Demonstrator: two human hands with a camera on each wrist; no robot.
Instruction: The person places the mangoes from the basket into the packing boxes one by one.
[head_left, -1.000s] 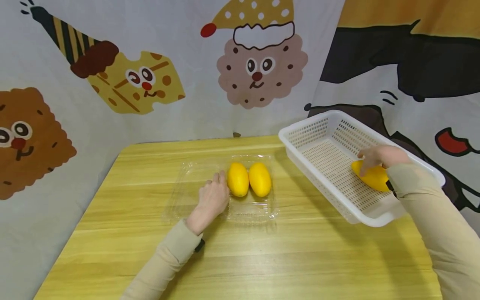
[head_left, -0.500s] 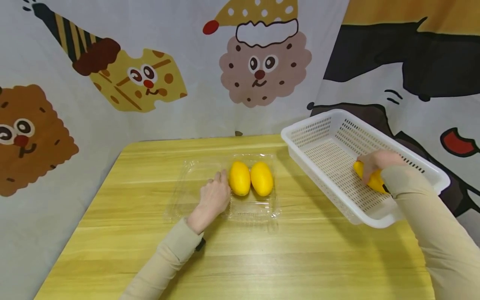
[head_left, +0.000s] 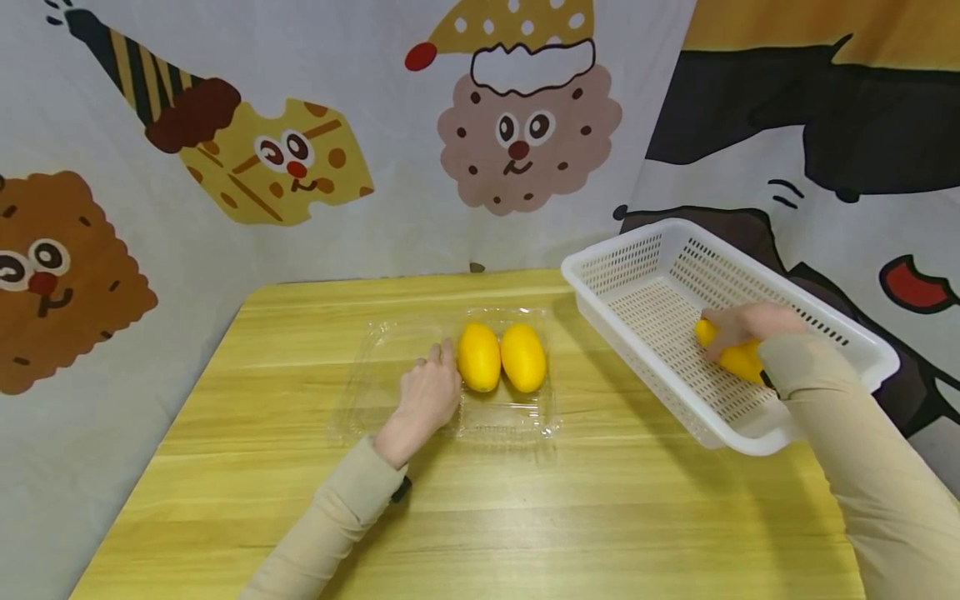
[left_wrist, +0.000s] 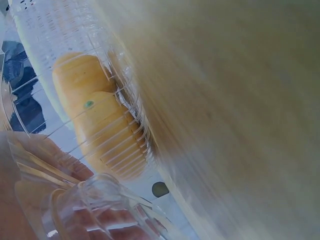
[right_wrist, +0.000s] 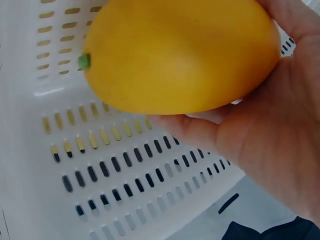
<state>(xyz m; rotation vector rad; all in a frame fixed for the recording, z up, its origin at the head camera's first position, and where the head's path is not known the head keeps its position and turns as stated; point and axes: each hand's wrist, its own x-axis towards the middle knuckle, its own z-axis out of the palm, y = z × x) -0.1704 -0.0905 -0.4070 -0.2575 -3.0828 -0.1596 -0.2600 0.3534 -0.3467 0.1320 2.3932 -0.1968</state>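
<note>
My right hand (head_left: 750,325) grips a yellow mango (right_wrist: 185,55) inside the white slotted basket (head_left: 637,354). Fingers and thumb wrap its sides, and its green stem nub shows in the right wrist view. On the table, a clear plastic clamshell (head_left: 495,425) lies spread open. Two more yellow mangoes, a left one (head_left: 479,358) and a right one (head_left: 523,358), sit side by side in its right half. My left hand (head_left: 429,387) rests at the fold between the halves, fingers extended beside the left mango. Clear plastic overlaps this hand in the left wrist view.
The basket stands at the right of the wooden table (head_left: 525,525), its long side slanting toward the front right. A curtain (head_left: 397,242) printed with cartoon food hangs right behind the table. The clamshell's other half (head_left: 375,367) lies to the left.
My right hand has closed around the mango in the basket and shifted slightly left with it. My left hand and the two mangoes in the clamshell stay in place.
</note>
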